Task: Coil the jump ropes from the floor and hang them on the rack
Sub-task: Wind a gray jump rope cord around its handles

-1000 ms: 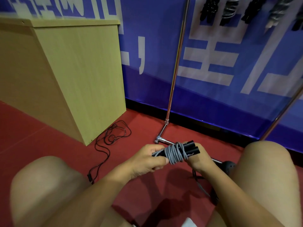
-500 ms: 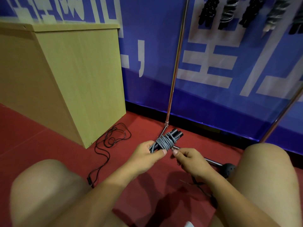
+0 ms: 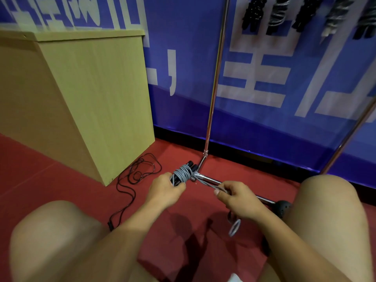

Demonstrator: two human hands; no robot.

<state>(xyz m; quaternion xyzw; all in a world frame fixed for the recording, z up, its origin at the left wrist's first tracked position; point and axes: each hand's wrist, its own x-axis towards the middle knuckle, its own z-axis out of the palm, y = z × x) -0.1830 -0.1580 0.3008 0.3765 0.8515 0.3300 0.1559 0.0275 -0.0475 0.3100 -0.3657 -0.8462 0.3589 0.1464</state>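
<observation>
A grey jump rope (image 3: 182,174) is wound around its two black handles into a tight bundle. My left hand (image 3: 165,191) grips the near end of that bundle. My right hand (image 3: 237,197) pinches the free doubled end of the grey rope, which runs taut from the bundle to my fingers. A small loop of it (image 3: 234,227) hangs below my right hand. The metal rack's upright pole (image 3: 214,84) rises behind the bundle. Several coiled ropes (image 3: 278,14) hang at the top right.
A wooden cabinet (image 3: 85,94) stands at the left against the blue banner wall. A thin black cable (image 3: 132,180) lies tangled on the red floor beside it. The rack's foot bar (image 3: 211,180) ends in a black wheel (image 3: 281,207) by my right knee. My knees frame the view.
My right hand let go of the bundle's handles and drew the free rope end out to the right. The bundle tilted away from me in my left hand.
</observation>
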